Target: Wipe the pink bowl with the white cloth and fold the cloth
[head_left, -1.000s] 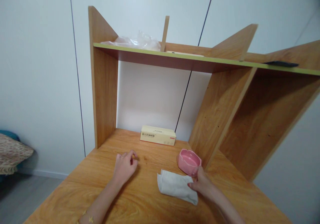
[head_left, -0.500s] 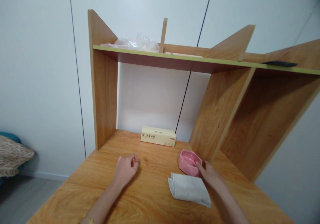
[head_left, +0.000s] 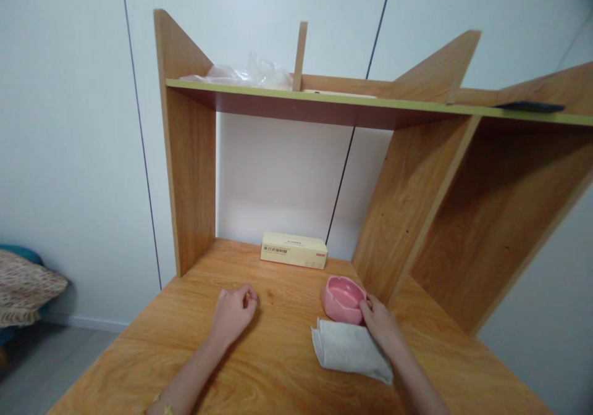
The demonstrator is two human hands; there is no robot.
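A pink, many-sided ashtray (head_left: 334, 309) with notches in its rim rests on the wooden desk, just behind a folded grey cloth (head_left: 347, 348). At the ashtray's right side, my right hand (head_left: 378, 321) has its fingers closed at the rim; some fingertips are hidden. My right wrist passes by the cloth's right end. My left hand (head_left: 235, 310) lies on the desk to the left, its fingers curled toward the thumb and nothing visible in them. Behind both hands, a long cream box (head_left: 293, 252) with printed lettering lies near the wall.
Around the desk surface (head_left: 273, 365) stands a wooden shelf unit (head_left: 192, 174) with upright panels. A crumpled clear plastic bag (head_left: 259, 74) lies on its upper shelf, and a dark flat object (head_left: 528, 106) is farther right. A patterned cloth (head_left: 28, 285) shows at far left.
The ashtray has shifted slightly left. My right hand has moved left with it, and its thumb has gone from inside the bowl to the rim. My left hand has stayed put.
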